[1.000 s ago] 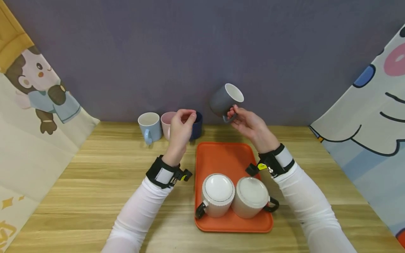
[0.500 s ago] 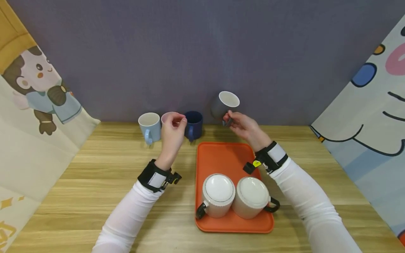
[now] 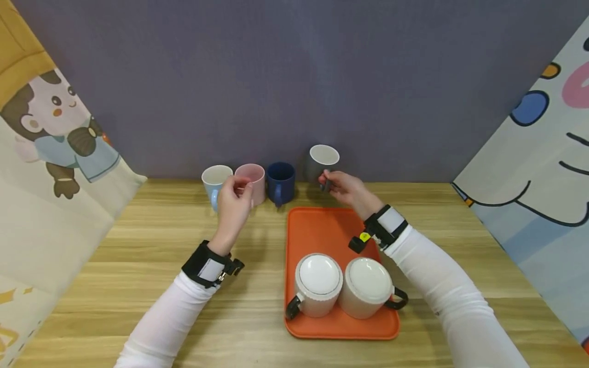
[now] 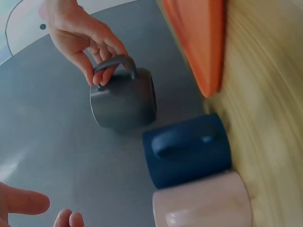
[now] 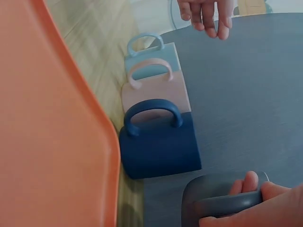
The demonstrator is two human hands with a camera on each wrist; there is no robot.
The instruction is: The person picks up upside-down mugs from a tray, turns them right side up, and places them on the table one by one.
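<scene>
Because the right hand (image 3: 345, 188) grips the dark gray mug (image 4: 125, 101) by its handle alone, a firm pinch looks wise to stop it tipping. Rim up, that mug hangs above the tabletop (image 3: 138, 255), near the navy mug (image 3: 281, 181) and beyond the orange tray's (image 3: 322, 225) far end. A level, slow descent with a gap beside the navy mug seems safest. The left hand (image 3: 235, 199) holds nothing, fingers relaxed.

1 light wood-grain tabletop (image 3: 129, 250); 1 plain slate-grey backdrop (image 3: 184, 92), upright behind it; 1 cream cloth panel (image 3: 32, 220), left, printed with a cartoon figure (image 3: 83, 140); 1 white-and-blue cartoon-printed cloth panel (image 3: 538, 174), right.
</scene>
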